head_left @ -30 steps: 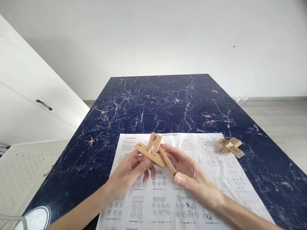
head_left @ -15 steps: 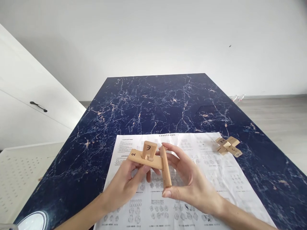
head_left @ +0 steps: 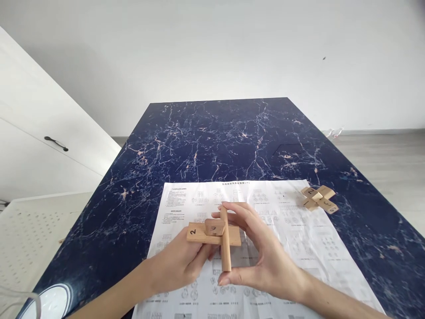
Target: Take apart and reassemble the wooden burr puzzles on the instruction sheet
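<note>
My left hand [head_left: 179,259] grips a flat wooden puzzle piece marked 2 [head_left: 195,234] from below, at its left end. A second piece [head_left: 214,227], with a dark mark on its face, stands up from the middle of that one. My right hand [head_left: 265,259] pinches a long wooden puzzle piece [head_left: 226,250] by its two ends, thumb at the near end and fingers at the far end. This long piece crosses the marked piece edge-up, touching the standing one. Beyond it, the marked piece's right end shows. How they interlock is hidden.
Beneath my hands lies a printed diagram sheet [head_left: 179,195] on the dark blue marbled table [head_left: 206,141]. An assembled wooden cross [head_left: 319,198] with written numbers rests at the sheet's right edge. A white round object [head_left: 49,305] is at the lower left, and a white cabinet [head_left: 29,115] stands left.
The long piece has moved left across the marked piece, from its right end to beside the standing one. The standing piece now tilts differently and appears lower.
</note>
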The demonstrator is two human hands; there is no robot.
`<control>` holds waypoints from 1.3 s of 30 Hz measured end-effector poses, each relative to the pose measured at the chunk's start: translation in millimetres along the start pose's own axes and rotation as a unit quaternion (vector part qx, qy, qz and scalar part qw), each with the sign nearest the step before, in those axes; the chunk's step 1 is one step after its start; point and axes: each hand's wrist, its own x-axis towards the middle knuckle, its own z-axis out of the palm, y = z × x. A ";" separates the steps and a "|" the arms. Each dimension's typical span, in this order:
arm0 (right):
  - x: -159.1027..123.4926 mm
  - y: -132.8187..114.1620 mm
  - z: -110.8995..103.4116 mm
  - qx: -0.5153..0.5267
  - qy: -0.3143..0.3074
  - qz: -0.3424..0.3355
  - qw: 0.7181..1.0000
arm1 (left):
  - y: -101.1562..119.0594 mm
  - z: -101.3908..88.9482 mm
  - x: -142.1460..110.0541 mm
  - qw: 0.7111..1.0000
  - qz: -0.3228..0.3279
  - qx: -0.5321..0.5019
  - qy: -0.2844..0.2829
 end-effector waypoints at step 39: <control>-8.7 6.6 10.6 -0.112 0.016 -0.052 0.992 | 8.5 11.2 3.8 0.988 -0.014 -0.142 0.055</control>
